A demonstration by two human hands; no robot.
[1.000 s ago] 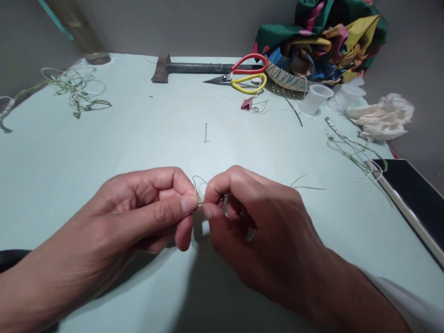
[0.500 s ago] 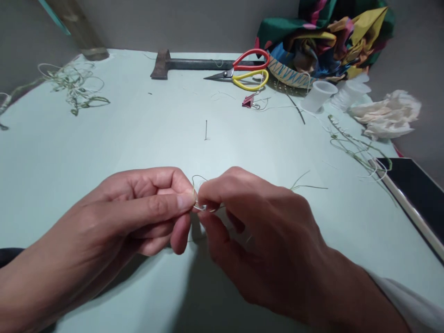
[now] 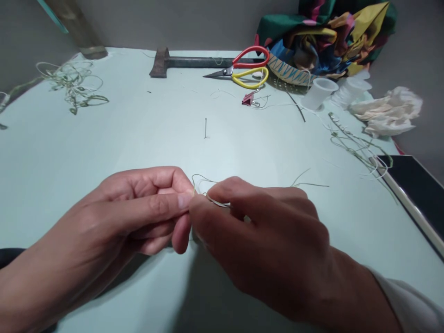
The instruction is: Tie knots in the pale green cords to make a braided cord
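My left hand (image 3: 145, 208) pinches thin pale-green cord (image 3: 201, 175) between thumb and forefinger, low in the middle of the view. Against its fingertips, my right hand (image 3: 263, 231) has its thumb and forefinger closed round the same cord, and a strand runs between those two fingers. A small loop of the cord arches above the fingertips. Loose cord ends (image 3: 308, 185) stick out beyond the right knuckles. The exact spot where the strands cross is hidden by my right thumb. A nail (image 3: 206, 128) stands upright in the pale tabletop ahead of my hands.
At the back lie a hatchet (image 3: 197, 62) and red-and-yellow-handled scissors (image 3: 251, 69). A pink binder clip (image 3: 248, 99), white spools (image 3: 319, 92), a cloth-filled basket (image 3: 291, 71) and crumpled tissue (image 3: 388, 111) stand right. Tangled cords (image 3: 76, 83) lie left. A phone (image 3: 412, 194) rests at the right edge.
My right thumb has moved up and left over the cord beside my left fingertips, while the right hand has rolled over. The left hand holds its place.
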